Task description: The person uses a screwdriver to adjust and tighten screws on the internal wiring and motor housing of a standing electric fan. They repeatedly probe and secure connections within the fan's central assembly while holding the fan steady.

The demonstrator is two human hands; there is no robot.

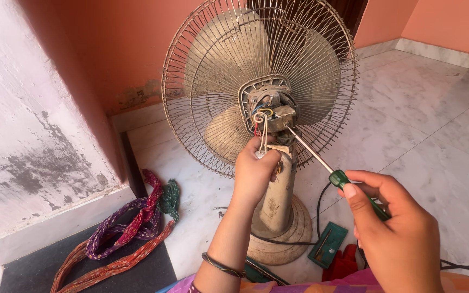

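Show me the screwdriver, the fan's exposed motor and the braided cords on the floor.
screwdriver point(344, 179), head view, green handle.
exposed motor point(270, 110), head view, wired rear housing.
braided cords point(131, 228), head view, middle of the bundle.

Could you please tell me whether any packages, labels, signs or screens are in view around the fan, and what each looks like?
No labels, signs or screens show.
Closest to a package: small green case, flat and rectangular, on the floor beside the fan base, under the right hand.
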